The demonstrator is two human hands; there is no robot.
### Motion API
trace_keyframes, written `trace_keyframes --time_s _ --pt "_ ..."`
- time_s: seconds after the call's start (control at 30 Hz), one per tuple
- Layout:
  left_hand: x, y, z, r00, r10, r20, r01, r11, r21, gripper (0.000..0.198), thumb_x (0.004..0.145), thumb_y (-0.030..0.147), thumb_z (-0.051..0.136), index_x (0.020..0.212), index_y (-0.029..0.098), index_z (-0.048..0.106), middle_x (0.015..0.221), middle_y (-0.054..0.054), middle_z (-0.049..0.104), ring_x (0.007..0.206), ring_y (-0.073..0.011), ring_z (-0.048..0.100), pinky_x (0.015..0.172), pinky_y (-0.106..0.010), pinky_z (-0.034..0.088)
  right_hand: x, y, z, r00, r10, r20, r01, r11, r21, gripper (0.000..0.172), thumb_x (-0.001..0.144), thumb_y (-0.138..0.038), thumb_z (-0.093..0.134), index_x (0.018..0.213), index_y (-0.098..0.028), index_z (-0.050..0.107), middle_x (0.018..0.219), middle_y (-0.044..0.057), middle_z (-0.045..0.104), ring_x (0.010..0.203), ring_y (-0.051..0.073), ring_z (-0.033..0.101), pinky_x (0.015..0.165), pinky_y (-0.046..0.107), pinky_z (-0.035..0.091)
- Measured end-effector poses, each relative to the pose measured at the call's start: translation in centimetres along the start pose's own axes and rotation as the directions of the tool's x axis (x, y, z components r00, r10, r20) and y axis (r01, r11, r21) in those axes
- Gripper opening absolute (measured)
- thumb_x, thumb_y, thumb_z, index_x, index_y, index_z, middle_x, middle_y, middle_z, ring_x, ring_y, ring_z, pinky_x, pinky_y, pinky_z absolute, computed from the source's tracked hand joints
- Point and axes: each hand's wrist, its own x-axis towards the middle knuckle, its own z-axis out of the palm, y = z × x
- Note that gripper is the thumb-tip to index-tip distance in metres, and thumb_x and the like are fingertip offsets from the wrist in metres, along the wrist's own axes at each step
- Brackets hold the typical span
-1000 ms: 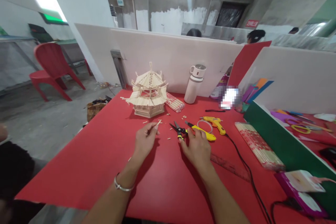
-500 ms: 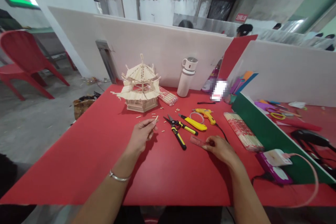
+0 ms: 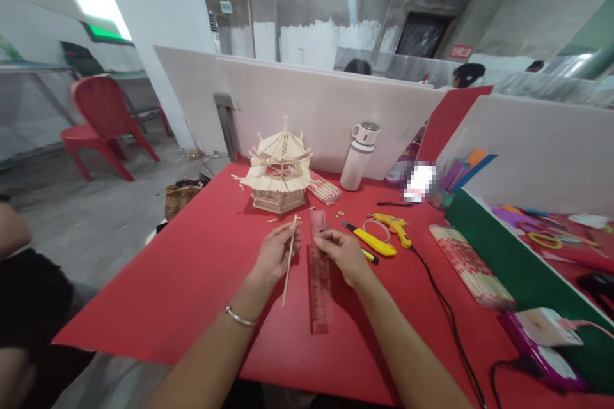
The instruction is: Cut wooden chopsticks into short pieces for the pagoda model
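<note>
Progress: the model (image 3: 282, 182) appears largely assembled, with base, two roof tiers and top post in place. Whatever work is left cannot be determined from this view. The stick is separate from the model; stick and ruler are apart.

Left hand (image 3: 274, 254): grip clamped on the stick (image 3: 287, 275) near its far end. Right hand (image 3: 345, 257): grip clamped on the ruler (image 3: 320, 300), thumb and fingers at its right edge.

Appearance: the stick is pale, thin and straight, tilted slightly, between the hands over the surface (image 3: 192, 281). The ruler is transparent, lengthwise to the person. The model, pale and many-sided, stands at the rear left.
</note>
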Motion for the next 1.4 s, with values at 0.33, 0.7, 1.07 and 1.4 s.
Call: trace_keyframes --time_s 0.33,0.7,1.07,1.4 --pt "1.0 -1.4 -0.5 0.994 0.081 -0.067 -0.084 0.995 -0.048 0.027 0.06 0.024 0.084 0.082 0.013 0.074 0.067 -0.001 0.07 0.055 -0.0102 0.058 0.053 -0.021 0.043 0.5 4.2 3.7 0.999 -0.001 0.05 -0.004 0.996 0.093 0.026 0.072 -0.043 0.075 0.075 -0.018 0.067 0.066 -0.003 0.063 0.06 0.013 0.052 0.063 0.026 0.044" --pt "1.1 -2.2 -0.3 0.996 0.032 -0.078 -0.042 0.992 -0.123 0.035 0.052 0.025 0.092 0.079 0.011 0.075 0.068 -0.002 0.072 0.057 -0.0103 0.061 0.057 -0.021 0.049 0.3 5.6 3.6 0.999 -0.002 0.044 -0.004 0.991 0.134 0.022 0.076 -0.04 0.074 0.079 -0.019 0.07 0.069 -0.001 0.065 0.063 0.014 0.055 0.064 0.027 0.044" --pt "0.6 -1.8 0.1 0.996 0.041 -0.082 -0.049 0.995 -0.092 0.032 0.05 0.023 0.092 0.075 0.011 0.076 0.067 -0.001 0.07 0.058 -0.0097 0.06 0.055 -0.019 0.048 0.3 5.2 3.5 0.999 -0.014 0.047 0.008 0.991 0.131 0.021 0.076 -0.039 0.074 0.077 -0.019 0.07 0.067 -0.001 0.065 0.061 0.013 0.054 0.062 0.026 0.044" --pt "0.7 -1.9 0.0 0.994 0.038 -0.103 -0.048 0.995 -0.091 0.03 0.051 0.021 0.091 0.074 0.011 0.075 0.066 -0.001 0.07 0.059 -0.0097 0.06 0.057 -0.019 0.048 0.2 4.8 3.6 0.998 -0.008 0.059 0.0 0.991 0.135 0.022 0.075 -0.04 0.074 0.077 -0.019 0.07 0.067 -0.001 0.065 0.06 0.014 0.054 0.062 0.027 0.046"
